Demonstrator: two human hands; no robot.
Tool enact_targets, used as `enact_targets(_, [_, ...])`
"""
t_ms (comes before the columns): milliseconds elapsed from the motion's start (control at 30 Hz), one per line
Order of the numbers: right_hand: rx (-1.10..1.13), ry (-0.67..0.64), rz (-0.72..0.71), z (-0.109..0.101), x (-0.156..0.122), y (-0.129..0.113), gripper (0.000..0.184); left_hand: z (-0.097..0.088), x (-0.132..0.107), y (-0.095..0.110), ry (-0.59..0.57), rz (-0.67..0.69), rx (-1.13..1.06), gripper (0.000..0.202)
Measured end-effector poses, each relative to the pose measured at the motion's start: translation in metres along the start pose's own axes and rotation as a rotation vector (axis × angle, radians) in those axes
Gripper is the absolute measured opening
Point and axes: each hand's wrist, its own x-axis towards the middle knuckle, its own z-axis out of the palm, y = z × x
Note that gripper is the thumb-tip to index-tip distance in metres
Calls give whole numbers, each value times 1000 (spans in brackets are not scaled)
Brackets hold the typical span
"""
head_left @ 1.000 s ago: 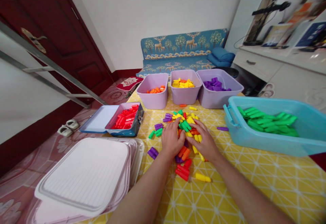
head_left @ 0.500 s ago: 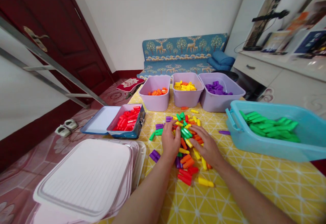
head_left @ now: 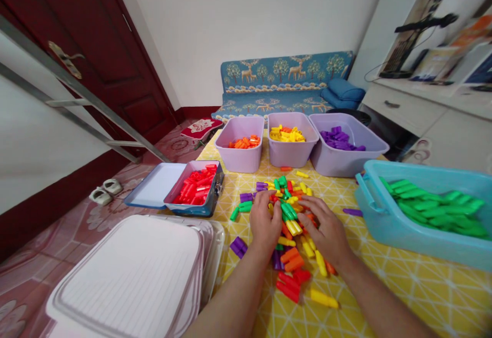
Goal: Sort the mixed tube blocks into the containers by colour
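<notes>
A mixed pile of small tube-shaped plastic pieces (head_left: 291, 225), some joined in pairs, lies on the yellow patterned tablecloth (head_left: 369, 286). On the pile's left side rests my left hand (head_left: 265, 220), open, its fingers stretched forward and thumb apart. My right hand (head_left: 326, 229) is open over the right side, fingers spread and touching pieces. Between the hands lie a green pair (head_left: 289, 210) and a yellow pair (head_left: 294, 227). Nearer to me are orange pieces (head_left: 292, 259), red pieces (head_left: 289, 285) and a yellow piece (head_left: 324, 298). Some fingertips are hidden among the pieces.
Lilac bins hold orange (head_left: 245, 142), yellow (head_left: 289, 134) and purple pieces (head_left: 340, 139). A blue tub (head_left: 418, 238) contains green pieces. Red pieces fill an open tin box (head_left: 209, 202). Stacked lids (head_left: 130, 271) lie front left. A ladder (head_left: 96, 107) leans at left.
The view has shifted slightly, so most things appear a little lower and farther right. The yellow pieces between my hands have shifted and now lie side by side below the green pair.
</notes>
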Motion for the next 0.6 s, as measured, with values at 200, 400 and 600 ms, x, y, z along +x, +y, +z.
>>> enact_targets(200, [81, -16, 1, 0, -1, 1, 28, 2, -1, -3, -18, 12, 28, 22])
enact_targets(400, [96, -31, 6, 1, -1, 2, 27, 2, -2, -3, -23, 16, 44, 23])
enact_targets(600, [117, -51, 12, 3, -1, 3, 26, 2, -1, -2, -34, 4, 62, 23])
